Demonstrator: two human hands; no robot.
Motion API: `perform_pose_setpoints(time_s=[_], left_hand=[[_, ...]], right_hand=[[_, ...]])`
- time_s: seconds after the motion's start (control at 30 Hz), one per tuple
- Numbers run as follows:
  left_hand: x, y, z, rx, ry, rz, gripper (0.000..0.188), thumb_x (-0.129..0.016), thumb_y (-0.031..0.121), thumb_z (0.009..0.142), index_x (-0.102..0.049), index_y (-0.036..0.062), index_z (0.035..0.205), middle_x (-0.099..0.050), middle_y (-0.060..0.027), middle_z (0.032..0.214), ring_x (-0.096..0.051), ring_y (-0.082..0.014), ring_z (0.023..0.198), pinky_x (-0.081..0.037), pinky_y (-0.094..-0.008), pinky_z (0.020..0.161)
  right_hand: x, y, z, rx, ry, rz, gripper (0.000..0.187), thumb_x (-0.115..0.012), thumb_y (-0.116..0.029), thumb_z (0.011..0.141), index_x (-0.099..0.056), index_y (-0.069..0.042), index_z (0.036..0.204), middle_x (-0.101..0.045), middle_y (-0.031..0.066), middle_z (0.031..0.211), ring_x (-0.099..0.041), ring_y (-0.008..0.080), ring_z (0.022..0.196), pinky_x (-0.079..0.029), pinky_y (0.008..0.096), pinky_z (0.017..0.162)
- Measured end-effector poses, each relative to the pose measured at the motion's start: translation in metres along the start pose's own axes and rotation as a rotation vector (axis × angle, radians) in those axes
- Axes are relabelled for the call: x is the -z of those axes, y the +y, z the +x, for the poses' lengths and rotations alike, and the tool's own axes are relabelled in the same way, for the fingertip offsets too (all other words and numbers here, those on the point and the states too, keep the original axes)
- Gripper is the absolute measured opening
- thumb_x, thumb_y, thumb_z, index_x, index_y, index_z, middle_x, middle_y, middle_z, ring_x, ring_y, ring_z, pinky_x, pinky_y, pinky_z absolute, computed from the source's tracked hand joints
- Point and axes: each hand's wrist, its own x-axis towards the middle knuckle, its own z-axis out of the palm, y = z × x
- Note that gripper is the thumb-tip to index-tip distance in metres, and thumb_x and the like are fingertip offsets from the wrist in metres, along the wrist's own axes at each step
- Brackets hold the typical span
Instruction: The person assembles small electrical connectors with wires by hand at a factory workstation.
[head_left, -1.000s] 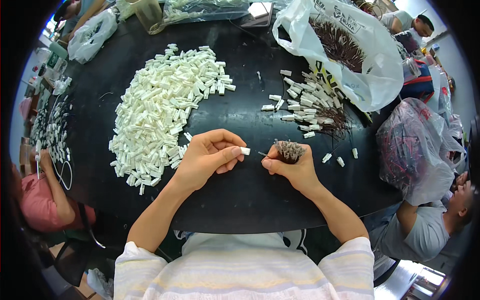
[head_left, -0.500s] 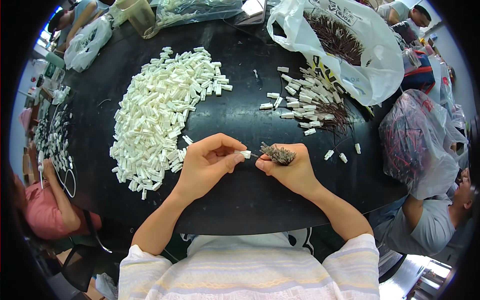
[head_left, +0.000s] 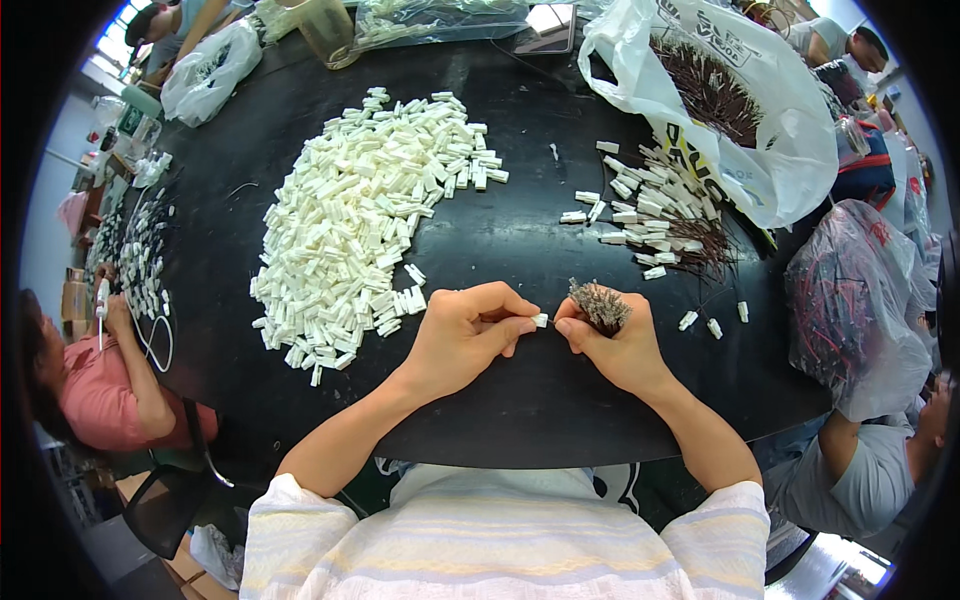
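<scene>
Between thumb and fingertips, my left hand (head_left: 470, 335) pinches a small white plastic connector housing (head_left: 541, 320). Just right of it, my right hand (head_left: 622, 345) is closed around a bundle of thin wires, whose crimped metal ends (head_left: 600, 305) stick up in a grey-brown tuft. The fingertips of both hands are close, with a narrow gap between them. Whether a wire sits in the housing is too small to tell. Beyond my left hand spreads a large pile of loose white housings (head_left: 350, 230). Beyond my right hand lie housings with dark wires attached (head_left: 660, 215).
A white plastic bag (head_left: 800, 170) full of dark wires stands at the far right, with a clear bag of wires (head_left: 845, 300) nearer. A grey plastic jug (head_left: 328, 35) and a small white bag (head_left: 212, 75) sit at the far edge. Other people work around the black table (head_left: 500, 420).
The head view has shifted, so the table's contents appear farther right. The wire that ran from my right fingertips toward the housing no longer shows between my hands.
</scene>
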Motion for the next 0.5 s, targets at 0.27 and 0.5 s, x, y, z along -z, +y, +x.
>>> perform_pose_setpoints(time_s=[0.27, 0.5], left_hand=[[0.004, 0.009, -0.001, 0.004, -0.043, 0.136, 0.009, -0.06, -0.001, 0.077, -0.061, -0.0031, 0.087, -0.061, -0.0035, 0.072, -0.053, -0.0046, 0.059, -0.042, -0.0179, 0.051], [0.055, 0.031, -0.003, -0.314, 0.277, 1.092, 0.017, -0.06, -0.005, 0.068, -0.062, 0.0006, 0.084, -0.058, -0.0087, 0.09, -0.052, -0.025, 0.085, -0.044, -0.0327, 0.07]], right_hand=[[-0.001, 0.001, 0.001, 0.052, -0.028, -0.066, 0.003, -0.059, -0.001, 0.076, -0.057, 0.0, 0.073, -0.051, 0.0002, 0.054, -0.047, 0.0043, 0.049, -0.037, 0.0199, 0.045], [0.005, -0.008, 0.004, -0.02, -0.024, 0.14, 0.01, -0.056, -0.005, 0.079, -0.05, -0.001, 0.087, -0.052, 0.0013, 0.058, -0.047, 0.0042, 0.051, -0.034, 0.0189, 0.046]])
